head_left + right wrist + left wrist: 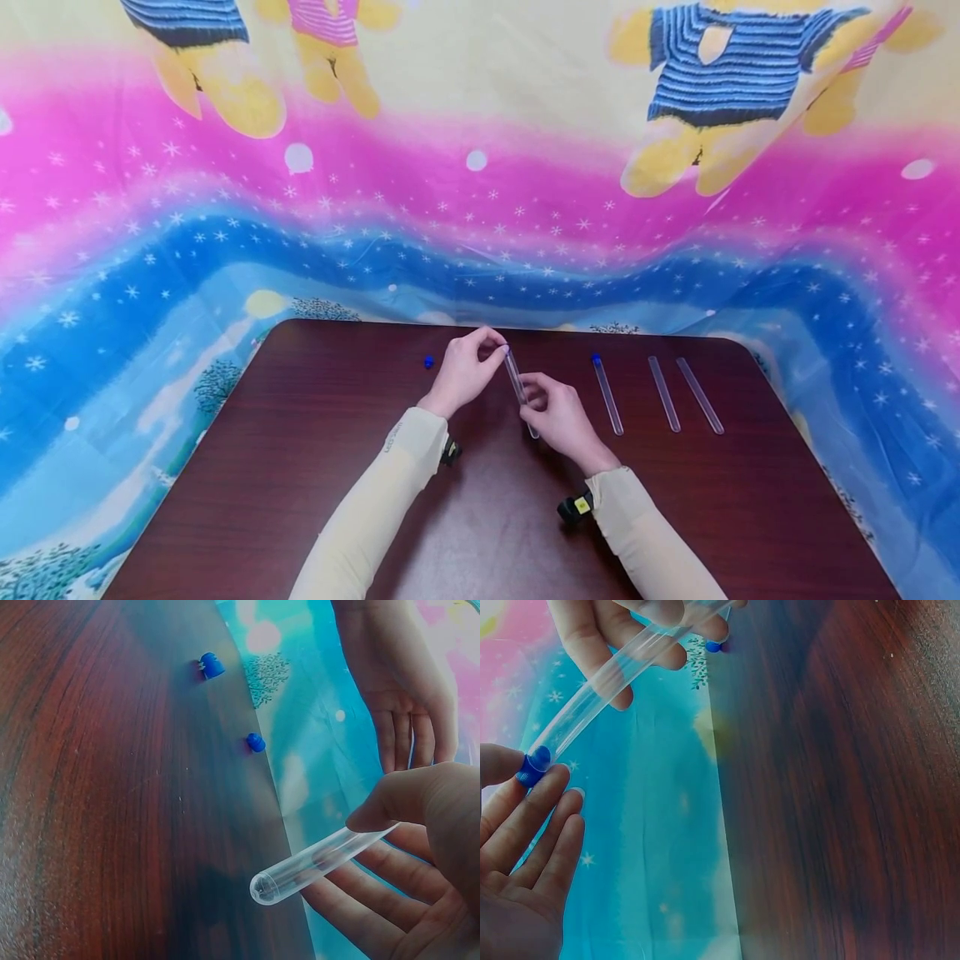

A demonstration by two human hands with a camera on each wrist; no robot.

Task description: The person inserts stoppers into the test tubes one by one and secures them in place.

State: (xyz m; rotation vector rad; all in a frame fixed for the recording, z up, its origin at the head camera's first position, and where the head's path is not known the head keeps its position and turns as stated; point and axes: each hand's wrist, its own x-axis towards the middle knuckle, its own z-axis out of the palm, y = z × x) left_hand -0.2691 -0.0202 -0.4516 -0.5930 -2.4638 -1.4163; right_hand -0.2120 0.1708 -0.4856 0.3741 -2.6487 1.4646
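Above the table, a clear test tube (514, 375) is held at a slant between both hands. My left hand (467, 367) pinches a small blue cap (532, 769) between thumb and fingertips at the tube's upper end. Lower down, my right hand (557, 415) grips the tube's body between thumb and fingers. The rounded closed end sticks out past the right hand in the right wrist view. Two loose blue caps, one nearer (211, 665) and one farther (256, 742), sit on the table beyond the tube in that same view.
To the right on the dark wooden table (315, 467) lie a test tube with a blue cap (608, 396) and two uncapped tubes, one inner (663, 394) and one outer (701, 397). A printed cloth (480, 225) hangs behind the table's far edge and along its sides.
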